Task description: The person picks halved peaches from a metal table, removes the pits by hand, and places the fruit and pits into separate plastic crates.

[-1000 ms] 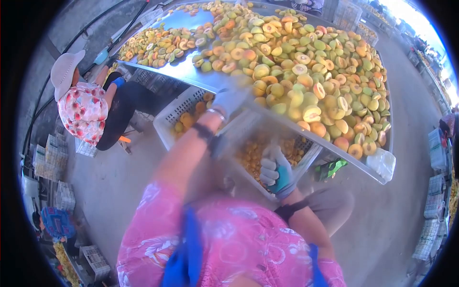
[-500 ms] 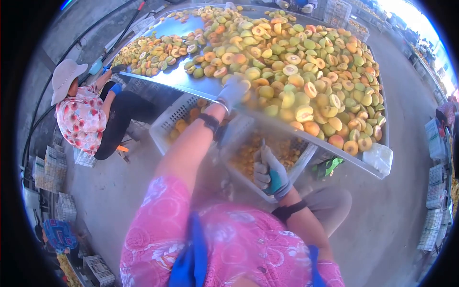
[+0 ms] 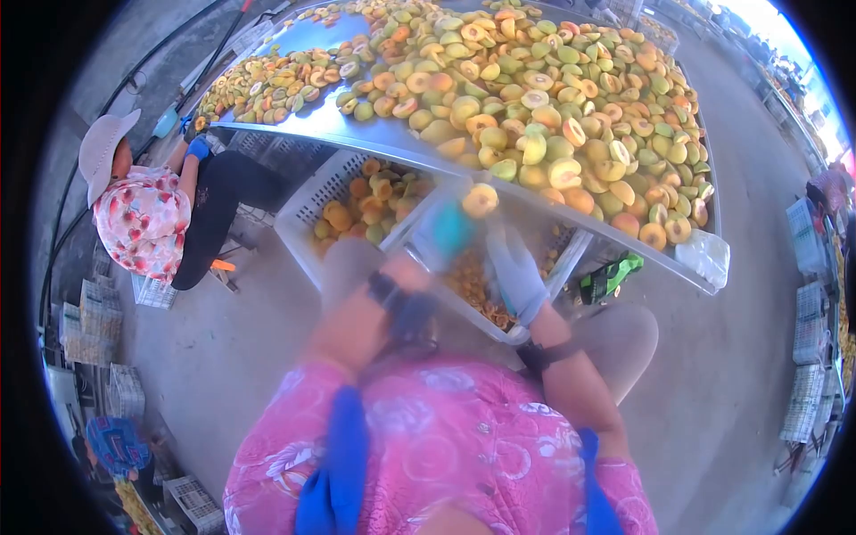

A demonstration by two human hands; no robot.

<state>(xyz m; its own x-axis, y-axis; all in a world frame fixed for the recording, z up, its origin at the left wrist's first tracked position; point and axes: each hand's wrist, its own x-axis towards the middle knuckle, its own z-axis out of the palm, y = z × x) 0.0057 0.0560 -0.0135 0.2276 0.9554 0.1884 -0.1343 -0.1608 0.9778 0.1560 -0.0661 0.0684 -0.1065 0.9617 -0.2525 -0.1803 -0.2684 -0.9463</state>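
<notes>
The gloved left hand (image 3: 443,234) gripped a round yellow-orange peach (image 3: 480,201) just above the gloved right hand (image 3: 514,269), whose grip was too blurred to tell. Beyond them, halved peaches (image 3: 535,107) heaped the steel table (image 3: 357,134), so much looked done. Whole peaches (image 3: 370,192) filled the white slatted plastic crate (image 3: 308,209) to the left.

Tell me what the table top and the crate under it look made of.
Table top: likely stainless or galvanised sheet metal, smooth, with mirror-like glare and sky reflections. Crate: probably moulded white plastic, matte, with a perforated lattice wall.
</notes>
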